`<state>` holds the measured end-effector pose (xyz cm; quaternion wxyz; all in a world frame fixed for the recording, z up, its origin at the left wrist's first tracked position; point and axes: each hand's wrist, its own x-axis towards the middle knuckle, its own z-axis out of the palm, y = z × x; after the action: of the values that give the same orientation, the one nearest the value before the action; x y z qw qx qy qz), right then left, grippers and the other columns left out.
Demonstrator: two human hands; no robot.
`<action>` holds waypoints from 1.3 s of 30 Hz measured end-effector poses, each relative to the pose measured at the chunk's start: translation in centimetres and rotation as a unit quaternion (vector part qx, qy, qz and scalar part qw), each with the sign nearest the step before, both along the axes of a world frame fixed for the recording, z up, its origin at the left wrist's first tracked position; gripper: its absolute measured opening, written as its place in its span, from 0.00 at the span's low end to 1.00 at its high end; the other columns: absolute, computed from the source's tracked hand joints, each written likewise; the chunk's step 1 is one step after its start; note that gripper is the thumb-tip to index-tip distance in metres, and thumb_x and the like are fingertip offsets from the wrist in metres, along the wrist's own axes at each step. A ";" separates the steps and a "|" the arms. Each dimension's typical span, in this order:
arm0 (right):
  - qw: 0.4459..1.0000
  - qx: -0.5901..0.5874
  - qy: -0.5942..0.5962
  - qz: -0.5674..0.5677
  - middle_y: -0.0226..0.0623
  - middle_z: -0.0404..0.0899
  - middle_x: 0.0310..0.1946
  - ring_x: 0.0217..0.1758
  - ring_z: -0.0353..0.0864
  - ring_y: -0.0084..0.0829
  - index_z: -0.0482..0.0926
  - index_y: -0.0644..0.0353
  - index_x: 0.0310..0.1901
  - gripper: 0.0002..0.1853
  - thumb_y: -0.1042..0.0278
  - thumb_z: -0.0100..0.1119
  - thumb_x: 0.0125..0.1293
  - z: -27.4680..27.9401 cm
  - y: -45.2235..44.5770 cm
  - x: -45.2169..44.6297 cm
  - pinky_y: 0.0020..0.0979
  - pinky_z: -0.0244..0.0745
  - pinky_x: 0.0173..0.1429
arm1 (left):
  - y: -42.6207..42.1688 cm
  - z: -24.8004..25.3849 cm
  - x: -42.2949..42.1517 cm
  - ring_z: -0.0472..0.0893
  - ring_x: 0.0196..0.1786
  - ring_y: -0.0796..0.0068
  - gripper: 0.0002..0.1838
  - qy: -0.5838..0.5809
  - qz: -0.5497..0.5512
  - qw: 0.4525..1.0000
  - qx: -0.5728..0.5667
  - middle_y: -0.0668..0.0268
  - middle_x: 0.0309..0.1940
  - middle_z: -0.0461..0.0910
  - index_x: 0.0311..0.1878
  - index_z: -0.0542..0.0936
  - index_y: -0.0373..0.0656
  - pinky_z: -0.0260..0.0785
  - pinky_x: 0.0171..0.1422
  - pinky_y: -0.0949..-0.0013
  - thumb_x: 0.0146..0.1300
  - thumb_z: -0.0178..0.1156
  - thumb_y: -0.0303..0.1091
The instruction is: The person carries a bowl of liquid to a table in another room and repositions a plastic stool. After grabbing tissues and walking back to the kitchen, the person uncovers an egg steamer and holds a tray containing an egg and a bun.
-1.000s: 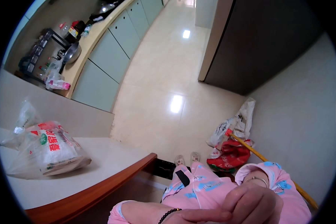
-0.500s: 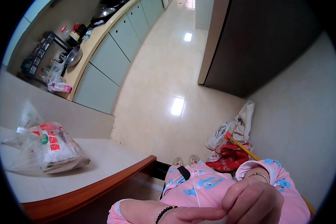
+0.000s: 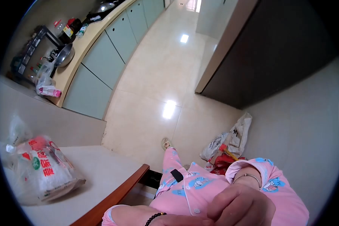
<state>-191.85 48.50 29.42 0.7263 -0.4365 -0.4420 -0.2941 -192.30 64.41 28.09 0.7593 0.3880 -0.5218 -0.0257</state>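
My right hand (image 3: 240, 206) is low in the view, its fingers curled in. What it holds, if anything, is hidden under the fingers. A metal bracelet (image 3: 248, 175) circles that wrist. Beside it my left hand (image 3: 184, 220) reaches in along the bottom edge, a finger stretched against the right hand's fingertips. Most of the left hand is cut off by the frame. Black beads (image 3: 154, 217) ring the left wrist. Both hands are in front of the pink patterned clothes (image 3: 194, 184) I wear.
A stuffed plastic bag (image 3: 45, 165) sits on the white ledge at left, edged by a wooden rail (image 3: 120, 192). A counter (image 3: 86, 41) holds a metal bowl (image 3: 65, 55) and bottles. Bags (image 3: 216, 145) lie by the right wall, below a large dark cabinet-like block (image 3: 267, 56).
The view has shifted, and one foot is now farther forward on the floor. My hands sit slightly lower and more to the left, still together.
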 end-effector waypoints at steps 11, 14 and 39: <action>0.981 -0.029 0.055 0.182 0.30 0.69 0.22 0.21 0.68 0.25 0.80 0.54 0.40 0.09 0.69 0.60 0.56 1.6 1.9 12.9 0.25 0.58 0.22 | 1.3 0.8 11.6 0.75 0.53 0.65 0.20 0.034 0.079 0.996 -0.004 0.70 0.64 0.61 0.62 0.66 0.56 0.59 0.55 0.40 0.66 0.46 0.42; 0.988 0.082 0.128 0.034 0.30 0.68 0.19 0.17 0.67 0.25 0.79 0.55 0.40 0.09 0.69 0.59 0.57 1.4 3.0 14.3 0.25 0.56 0.20 | 0.5 0.6 13.8 0.75 0.53 0.64 0.20 0.032 0.096 0.995 -0.025 0.69 0.63 0.62 0.62 0.66 0.55 0.59 0.56 0.40 0.66 0.46 0.40; 0.949 -0.131 0.073 0.277 0.31 0.72 0.32 0.33 0.70 0.29 0.82 0.52 0.34 0.08 0.71 0.64 0.51 2.2 -6.2 29.3 0.29 0.65 0.37 | -6.5 0.7 24.1 0.76 0.52 0.67 0.21 0.007 0.240 0.969 -0.058 0.73 0.61 0.66 0.62 0.66 0.53 0.59 0.56 0.42 0.66 0.47 0.36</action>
<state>-162.58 42.28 31.61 0.7457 -0.4090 -0.5258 0.0118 -168.20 57.91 28.84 0.7682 0.4571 -0.4083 0.1851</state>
